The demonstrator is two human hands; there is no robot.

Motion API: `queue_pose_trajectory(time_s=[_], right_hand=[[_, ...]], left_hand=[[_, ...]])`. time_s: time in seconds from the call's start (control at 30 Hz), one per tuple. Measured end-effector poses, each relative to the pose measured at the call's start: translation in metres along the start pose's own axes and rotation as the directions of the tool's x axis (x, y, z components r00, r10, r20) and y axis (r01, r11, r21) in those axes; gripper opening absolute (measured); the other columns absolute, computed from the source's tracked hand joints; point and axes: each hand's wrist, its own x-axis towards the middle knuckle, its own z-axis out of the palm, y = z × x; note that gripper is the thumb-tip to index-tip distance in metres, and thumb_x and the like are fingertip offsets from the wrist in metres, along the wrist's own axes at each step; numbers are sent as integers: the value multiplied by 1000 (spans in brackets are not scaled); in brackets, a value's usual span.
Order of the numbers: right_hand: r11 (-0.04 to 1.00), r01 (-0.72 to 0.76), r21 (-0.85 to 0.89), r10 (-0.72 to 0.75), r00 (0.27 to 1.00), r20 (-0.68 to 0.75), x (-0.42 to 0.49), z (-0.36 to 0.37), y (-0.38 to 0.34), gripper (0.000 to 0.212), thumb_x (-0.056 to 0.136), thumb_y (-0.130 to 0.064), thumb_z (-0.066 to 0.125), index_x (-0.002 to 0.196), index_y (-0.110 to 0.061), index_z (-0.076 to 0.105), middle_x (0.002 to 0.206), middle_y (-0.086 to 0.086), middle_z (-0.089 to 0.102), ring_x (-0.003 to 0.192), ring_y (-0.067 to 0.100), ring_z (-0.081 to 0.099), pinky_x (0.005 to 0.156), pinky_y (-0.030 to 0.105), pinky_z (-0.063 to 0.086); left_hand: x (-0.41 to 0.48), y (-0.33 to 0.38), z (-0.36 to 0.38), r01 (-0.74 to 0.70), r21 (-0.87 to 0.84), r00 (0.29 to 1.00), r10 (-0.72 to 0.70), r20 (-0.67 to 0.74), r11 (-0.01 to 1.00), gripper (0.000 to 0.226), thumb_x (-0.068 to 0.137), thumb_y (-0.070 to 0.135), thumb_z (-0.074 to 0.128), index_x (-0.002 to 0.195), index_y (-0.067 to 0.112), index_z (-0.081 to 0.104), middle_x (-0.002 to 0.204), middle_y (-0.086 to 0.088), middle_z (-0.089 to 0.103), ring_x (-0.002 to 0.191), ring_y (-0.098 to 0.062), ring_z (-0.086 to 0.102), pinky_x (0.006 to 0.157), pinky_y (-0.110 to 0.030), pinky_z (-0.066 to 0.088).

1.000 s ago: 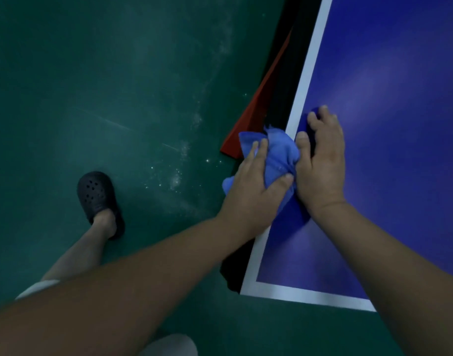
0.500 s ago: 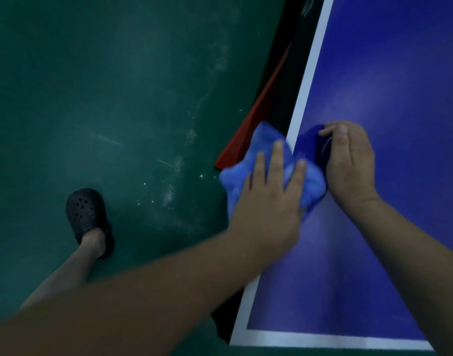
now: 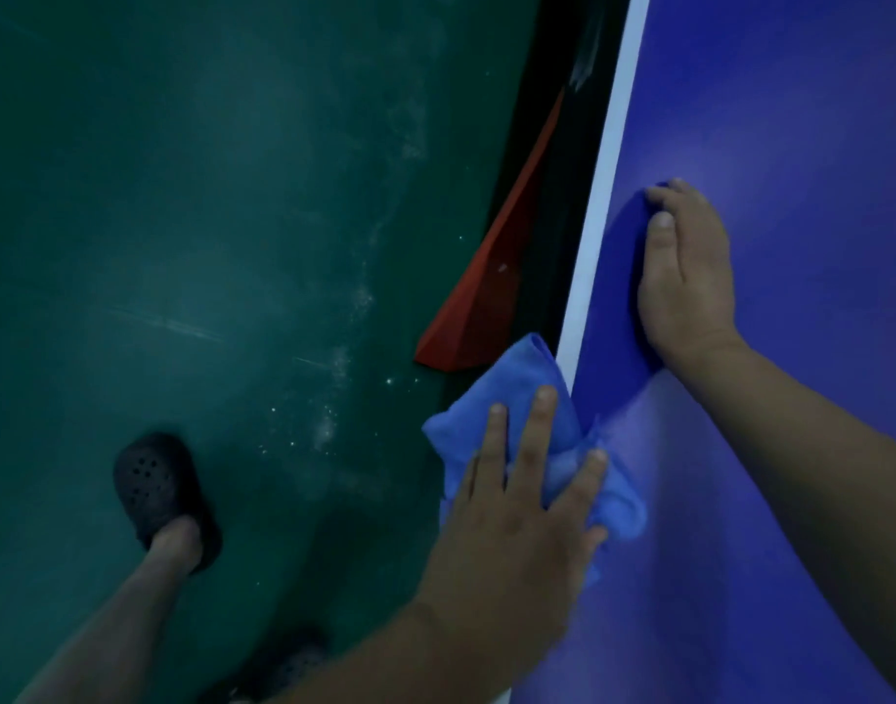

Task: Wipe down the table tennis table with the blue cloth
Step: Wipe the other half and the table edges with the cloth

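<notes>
We see the blue bench [image 3: 791, 119]. Blue cloth [image 3: 527, 388] is bunched across its white left edge, part of it off the bench. Our left hand [image 3: 527, 510] presses the cloth, fingers spread. Our right hand [image 3: 689, 282] lies flat on the bench, holding nothing.

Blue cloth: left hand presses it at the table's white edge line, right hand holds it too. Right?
No: head view shows the right hand off the blue cloth, flat on the table tennis table. The left hand does press it at the white edge line.
</notes>
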Motion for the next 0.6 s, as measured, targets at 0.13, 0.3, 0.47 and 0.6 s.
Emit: queue_pose_trajectory(time_s=[0.13,0.3,0.47,0.6], right_hand=[[1000,-19,19,20,997,-71,8,10,7,47,103,-27,31,140,-7,51,152,10,42,141,15,34,115,15,18],[997,-77,32,78,995,-60,7,7,11,46,102,-18,32,144,-6,48,155,10,39,145,19,33,119,21,21],[996,-83,26,85,995,-60,7,8,10,46,102,-21,37,144,-6,49,156,10,39,146,25,32,122,35,21],[998,-62,31,64,995,-72,6,10,8,51,100,-29,33,144,-7,50,155,8,41,146,25,32,123,33,20]], left_hand=[[84,-9,-15,100,-119,984,-116,-132,988,62,99,43,32,159,26,25,165,-27,2,151,-48,8,120,-59,20],[227,-40,-57,197,-387,957,-263,-125,901,76,97,36,52,161,31,11,166,-21,9,151,-41,16,120,-52,23],[178,-25,-45,181,-497,926,-317,-205,849,84,93,43,47,160,13,5,166,-7,22,150,-24,28,120,-46,27],[88,-8,-24,224,-499,926,-343,-160,837,80,94,72,32,155,34,-6,164,21,4,153,-3,10,123,-32,21]])
